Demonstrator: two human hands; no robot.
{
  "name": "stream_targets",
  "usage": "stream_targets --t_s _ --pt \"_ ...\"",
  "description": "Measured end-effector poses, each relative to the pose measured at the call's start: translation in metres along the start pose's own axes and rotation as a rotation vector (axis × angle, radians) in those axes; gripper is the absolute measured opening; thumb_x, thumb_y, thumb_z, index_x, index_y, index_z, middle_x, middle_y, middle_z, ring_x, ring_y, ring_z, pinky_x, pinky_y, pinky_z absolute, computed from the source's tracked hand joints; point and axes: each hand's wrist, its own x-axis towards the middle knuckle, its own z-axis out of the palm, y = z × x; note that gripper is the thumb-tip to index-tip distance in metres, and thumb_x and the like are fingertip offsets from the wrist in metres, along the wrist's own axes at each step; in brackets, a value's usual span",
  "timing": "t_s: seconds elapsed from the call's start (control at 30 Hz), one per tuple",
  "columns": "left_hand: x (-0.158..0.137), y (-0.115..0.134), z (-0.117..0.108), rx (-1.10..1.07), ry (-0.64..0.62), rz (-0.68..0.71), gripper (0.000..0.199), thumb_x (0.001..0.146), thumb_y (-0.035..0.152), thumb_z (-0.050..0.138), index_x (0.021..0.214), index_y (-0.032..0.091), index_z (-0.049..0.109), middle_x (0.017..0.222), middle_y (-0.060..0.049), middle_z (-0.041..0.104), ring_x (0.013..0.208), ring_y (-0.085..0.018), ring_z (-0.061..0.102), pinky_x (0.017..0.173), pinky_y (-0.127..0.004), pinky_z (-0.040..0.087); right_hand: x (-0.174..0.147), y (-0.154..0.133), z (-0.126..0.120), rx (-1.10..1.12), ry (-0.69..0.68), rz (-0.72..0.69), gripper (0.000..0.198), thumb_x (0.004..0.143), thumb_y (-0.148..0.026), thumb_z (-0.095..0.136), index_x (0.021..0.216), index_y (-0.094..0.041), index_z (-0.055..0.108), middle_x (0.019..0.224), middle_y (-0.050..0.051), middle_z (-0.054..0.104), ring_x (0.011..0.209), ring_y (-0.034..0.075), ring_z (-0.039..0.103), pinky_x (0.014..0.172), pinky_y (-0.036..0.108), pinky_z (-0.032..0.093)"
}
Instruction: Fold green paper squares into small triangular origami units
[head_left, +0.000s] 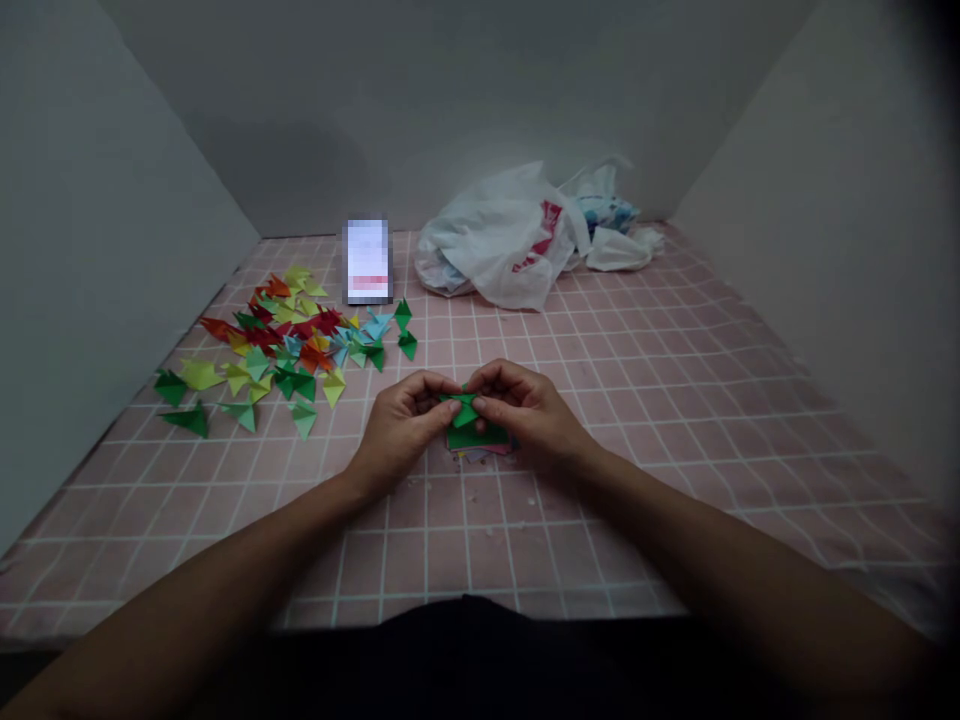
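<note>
Between my two hands is a small piece of folded green origami paper (463, 410). My left hand (409, 415) pinches its left side with thumb and forefinger. On the other side, my right hand (529, 405) grips it the same way, thumb nearest me. Just under the fingers lies a stack of square paper sheets (480, 438), a green one on top and pink and pale edges showing below. To the left spreads a heap of folded paper cranes (300, 335) in green, yellow, red, orange and light blue.
A phone with a lit screen (367, 260) stands upright behind the cranes. White plastic bags (502, 240) lie crumpled at the back. A pink checked cloth (637, 400) covers the table, with small paper scraps near me. Pale walls enclose the left, back and right.
</note>
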Motion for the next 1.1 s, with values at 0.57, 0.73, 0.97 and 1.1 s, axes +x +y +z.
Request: stream_targets --t_s 0.57,0.73,0.97,1.1 --pt "-0.0010 0.0017 0.0010 -0.073 0.028 -0.038 0.015 0.069 0.024 0.080 0.079 0.018 0.070 0.074 0.001 0.069 0.069 -0.012 0.064 0.067 -0.025 0.054 -0.0007 -0.0003 -0.0011 -0.051 -0.004 -0.049 0.015 0.078 -0.028 0.075 0.086 -0.020 0.065 0.075 -0.003 0.062 0.064 0.010 0.057 0.061 0.025 0.049" --pt "-0.0017 0.0004 0.0002 -0.093 0.032 -0.050 0.014 0.069 0.023 0.080 0.077 0.018 0.070 0.075 0.000 0.070 0.070 -0.013 0.065 0.067 -0.025 0.054 -0.0019 0.0010 -0.0006 -0.027 0.001 -0.046 0.013 0.080 -0.027 0.075 0.087 -0.020 0.066 0.074 -0.003 0.061 0.064 0.010 0.057 0.062 0.026 0.049" --pt "-0.0015 0.0006 -0.0010 -0.073 0.021 -0.037 0.012 0.069 0.022 0.079 0.077 0.018 0.071 0.076 -0.001 0.071 0.072 -0.014 0.065 0.068 -0.027 0.055 -0.0025 0.0001 0.0000 -0.047 0.008 -0.052 0.011 0.079 -0.026 0.075 0.086 -0.020 0.067 0.076 -0.003 0.062 0.063 0.009 0.057 0.061 0.025 0.047" --pt "-0.0019 0.0042 -0.0007 -0.048 0.015 -0.036 0.010 0.070 0.023 0.077 0.078 0.018 0.071 0.075 0.000 0.068 0.070 -0.013 0.064 0.067 -0.025 0.054 -0.0023 0.0000 -0.0009 -0.081 0.020 -0.037 0.011 0.078 -0.025 0.074 0.085 -0.019 0.067 0.075 -0.003 0.062 0.063 0.010 0.058 0.061 0.025 0.047"
